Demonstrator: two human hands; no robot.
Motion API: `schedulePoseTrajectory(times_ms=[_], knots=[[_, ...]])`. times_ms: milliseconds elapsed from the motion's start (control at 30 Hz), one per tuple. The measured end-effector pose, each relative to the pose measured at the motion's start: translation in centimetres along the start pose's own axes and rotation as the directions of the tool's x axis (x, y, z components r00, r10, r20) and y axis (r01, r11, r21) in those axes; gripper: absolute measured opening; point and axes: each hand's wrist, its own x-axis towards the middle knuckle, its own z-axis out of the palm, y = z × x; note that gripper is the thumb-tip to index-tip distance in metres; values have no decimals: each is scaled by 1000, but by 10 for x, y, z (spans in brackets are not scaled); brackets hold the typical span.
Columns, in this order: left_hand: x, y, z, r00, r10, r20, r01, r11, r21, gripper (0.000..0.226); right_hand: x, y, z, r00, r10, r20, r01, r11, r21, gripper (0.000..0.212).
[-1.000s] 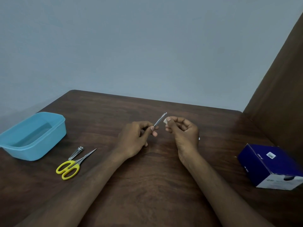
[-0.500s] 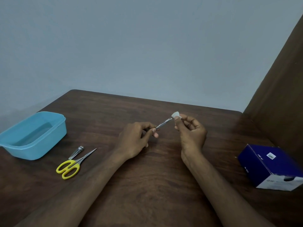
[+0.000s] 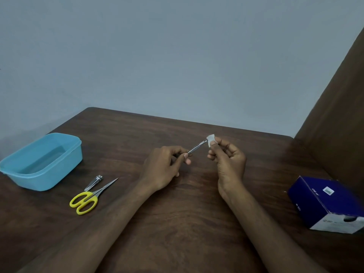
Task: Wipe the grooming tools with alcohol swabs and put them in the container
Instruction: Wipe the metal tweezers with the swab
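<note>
Tweezers [image 3: 197, 148] tilted, tip in white swab [image 3: 210, 139].

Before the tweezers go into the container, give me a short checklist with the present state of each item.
1. Left hand grips the tweezers firmly: ok.
2. Right hand pinches the swab at the tweezers' tip: ok.
3. Whole length of the tweezers wiped: cannot tell, the part inside the left hand is hidden.
4. Blue container open on the table's left, nothing seen inside: ok.
5. Nail clipper and yellow scissors lie between the left hand and the container, not yet put away: not ok for task completion.
6. Swab clean enough to reuse: cannot tell.
</note>
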Motion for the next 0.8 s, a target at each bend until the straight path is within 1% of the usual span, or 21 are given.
schedulePoseTrajectory(times_ms=[100, 200, 300, 467, 533, 600, 667, 800], knots=[[0, 0, 0, 1000, 0, 2, 0, 1000, 0, 17, 2, -1, -1, 1000, -2, -10, 2, 1000, 1, 10], [0, 0, -1, 1000, 5, 6, -5, 1000, -2, 17, -1, -1, 2, 998, 23, 66, -23, 1000, -9, 11], [0, 0, -1, 1000, -1, 7, 1, 1000, -10, 17, -4, -1, 3, 990, 85, 115, -87, 996, 17, 9], [0, 2, -3, 1000, 0, 16, 1, 1000, -23, 18, -3, -4, 3, 991, 116, 68, -116, 993, 0, 9], [0, 2, -3, 1000, 1, 12, -1, 1000, -15, 18, -4, -6, 2, 987, 134, 91, -132, 991, -23, 10], [-1, 2, -3, 1000, 5, 9, -5, 1000, -14, 17, -5, -7, 1, 980, 155, 123, -151, 988, -40, 15], [-1, 2, -3, 1000, 11, 13, -11, 1000, -15, 17, -5, -9, 1, 976, 174, 127, -171, 985, -37, 16], [-1, 2, -3, 1000, 22, 21, -22, 1000, 8, 17, -3, -10, 1, 971, 208, 114, -208, 978, -14, 13]])
